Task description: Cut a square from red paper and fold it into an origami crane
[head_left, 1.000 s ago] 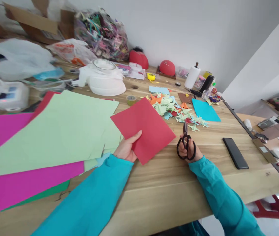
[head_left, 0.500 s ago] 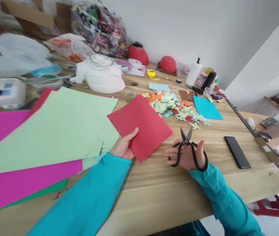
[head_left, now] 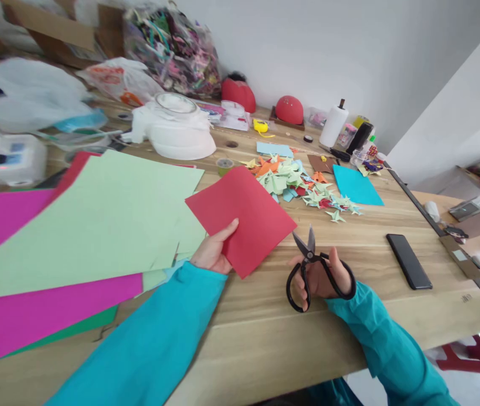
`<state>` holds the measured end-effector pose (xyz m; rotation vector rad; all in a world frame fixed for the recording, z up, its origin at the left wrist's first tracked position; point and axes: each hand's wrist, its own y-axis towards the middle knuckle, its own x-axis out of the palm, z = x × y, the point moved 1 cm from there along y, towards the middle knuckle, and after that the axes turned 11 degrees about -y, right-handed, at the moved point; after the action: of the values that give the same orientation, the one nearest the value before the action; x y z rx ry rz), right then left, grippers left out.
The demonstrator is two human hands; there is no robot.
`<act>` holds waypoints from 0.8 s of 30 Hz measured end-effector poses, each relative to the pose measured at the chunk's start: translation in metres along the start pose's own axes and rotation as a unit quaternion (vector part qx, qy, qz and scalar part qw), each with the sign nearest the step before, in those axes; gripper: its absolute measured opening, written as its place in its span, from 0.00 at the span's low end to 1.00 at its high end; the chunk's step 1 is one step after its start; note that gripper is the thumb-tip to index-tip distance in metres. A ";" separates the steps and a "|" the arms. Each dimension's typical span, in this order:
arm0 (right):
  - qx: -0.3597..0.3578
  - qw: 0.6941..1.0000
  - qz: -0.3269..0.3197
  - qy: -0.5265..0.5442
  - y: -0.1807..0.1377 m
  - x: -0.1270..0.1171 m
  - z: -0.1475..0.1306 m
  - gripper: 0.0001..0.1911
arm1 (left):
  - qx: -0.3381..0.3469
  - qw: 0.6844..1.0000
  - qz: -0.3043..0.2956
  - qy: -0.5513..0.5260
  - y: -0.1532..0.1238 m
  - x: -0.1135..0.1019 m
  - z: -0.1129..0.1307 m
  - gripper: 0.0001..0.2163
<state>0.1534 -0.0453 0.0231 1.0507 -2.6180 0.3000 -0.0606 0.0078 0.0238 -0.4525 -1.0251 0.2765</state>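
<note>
A red square of paper (head_left: 252, 217) is pinched at its lower left edge by my left hand (head_left: 214, 252), thumb on top. Beside its right corner, my right hand (head_left: 322, 276) holds black-handled scissors (head_left: 309, 255) with the fingers through the loops. The scissor blades are parted and point up and away, close to the paper but apart from it. Behind the red paper lies a heap of folded paper cranes (head_left: 286, 177) in green, orange, red and blue. Large sheets of light green paper (head_left: 108, 220) lie left of my left hand, over magenta sheets (head_left: 74, 310).
A black phone (head_left: 409, 261) lies to the right. Blue paper (head_left: 357, 185) is beside the cranes. Farther back stand a white paper roll (head_left: 333, 127), a yellow tape measure (head_left: 260, 126), a roll of green tape (head_left: 224, 165) and a stack of white material (head_left: 180, 132).
The scissors have turned in my right hand, their blades tilting left toward the red paper and their left loop dropping lower. My left hand and the paper have hardly moved.
</note>
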 end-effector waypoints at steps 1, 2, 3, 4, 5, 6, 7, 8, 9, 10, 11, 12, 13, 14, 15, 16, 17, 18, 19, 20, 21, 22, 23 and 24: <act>-0.003 1.000 -0.007 0.000 0.000 0.000 0.001 0.44 | -0.001 1.000 0.001 -0.002 0.000 0.001 0.000 0.13; -0.004 1.000 -0.014 0.002 0.000 -0.001 0.002 0.44 | 0.000 1.000 0.002 -0.006 -0.001 0.001 0.000 0.13; -0.004 1.000 -0.020 0.006 0.000 -0.001 0.003 0.44 | 0.000 1.000 0.003 -0.010 -0.001 0.002 0.001 0.14; -0.003 1.000 -0.025 0.012 0.000 -0.001 0.004 0.44 | 0.002 1.000 0.005 -0.012 -0.001 0.002 0.001 0.14; 0.000 0.999 -0.030 0.020 0.000 -0.002 0.005 0.43 | 0.003 1.000 0.006 -0.014 -0.001 0.003 0.001 0.14; 0.003 0.999 -0.034 0.027 -0.001 -0.003 0.007 0.43 | 0.004 1.000 0.008 -0.015 -0.002 0.003 0.001 0.14; 0.008 0.999 -0.037 0.033 -0.001 -0.003 0.009 0.43 | 0.005 1.000 0.009 -0.016 -0.002 0.003 0.000 0.14; 0.015 0.998 -0.039 0.037 -0.002 -0.004 0.011 0.43 | 0.004 1.000 0.011 -0.015 -0.002 0.003 0.000 0.14; 0.022 0.998 -0.042 0.039 -0.002 -0.005 0.013 0.43 | 0.003 1.000 0.013 -0.015 -0.002 0.003 0.000 0.14; 0.029 0.998 -0.045 0.040 -0.002 -0.006 0.015 0.43 | 0.002 1.000 0.014 -0.015 -0.002 0.003 0.000 0.14; 0.033 0.997 -0.049 0.041 -0.002 -0.007 0.017 0.43 | 0.000 1.000 0.015 -0.015 -0.002 0.002 0.000 0.14; 0.037 0.997 -0.053 0.043 -0.002 -0.007 0.018 0.43 | -0.001 1.000 0.016 -0.014 -0.002 0.002 -0.001 0.15; 0.039 0.997 -0.057 0.046 -0.002 -0.007 0.019 0.43 | -0.002 1.000 0.016 -0.012 -0.001 0.002 -0.001 0.15; 0.040 0.996 -0.059 0.049 -0.002 -0.007 0.020 0.43 | -0.003 1.000 0.016 -0.009 -0.001 0.001 -0.001 0.15; 0.040 0.996 -0.061 0.051 -0.002 -0.007 0.020 0.43 | -0.004 1.000 0.014 -0.006 -0.001 0.001 -0.001 0.15; 0.038 0.996 -0.062 0.053 -0.001 -0.007 0.020 0.43 | -0.006 1.000 0.013 -0.004 -0.001 0.001 -0.001 0.15; 0.037 0.996 -0.061 0.053 -0.001 -0.006 0.019 0.43 | -0.006 1.000 0.011 -0.002 -0.001 0.001 -0.001 0.15; 0.036 0.996 -0.061 0.053 -0.001 -0.006 0.018 0.43 | -0.005 1.000 0.011 -0.001 0.000 0.000 -0.001 0.15; 0.034 0.996 -0.061 0.053 -0.001 -0.005 0.018 0.43 | -0.003 1.000 0.010 -0.002 0.000 0.000 -0.001 0.15; 0.033 0.996 -0.059 0.052 -0.001 -0.005 0.017 0.43 | 0.001 1.000 0.009 -0.003 0.001 0.000 -0.002 0.15; 0.031 0.996 -0.058 0.052 -0.001 -0.004 0.016 0.44 | 0.004 1.000 0.008 -0.005 0.001 0.000 -0.002 0.15; 0.031 0.997 -0.057 0.051 0.000 -0.004 0.015 0.44 | 0.007 1.000 0.007 -0.005 0.001 0.000 -0.002 0.15; 0.030 0.997 -0.057 0.049 0.000 -0.003 0.015 0.45 | 0.009 1.000 0.006 -0.006 0.002 -0.001 -0.002 0.15; 0.031 0.997 -0.057 0.047 0.000 -0.003 0.015 0.45 | 0.010 1.000 0.005 -0.005 0.002 -0.001 -0.002 0.15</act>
<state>0.1527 -0.0481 0.0078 1.1723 -2.4693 0.3954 -0.0593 0.0084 0.0212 -0.4383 -1.0292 0.2984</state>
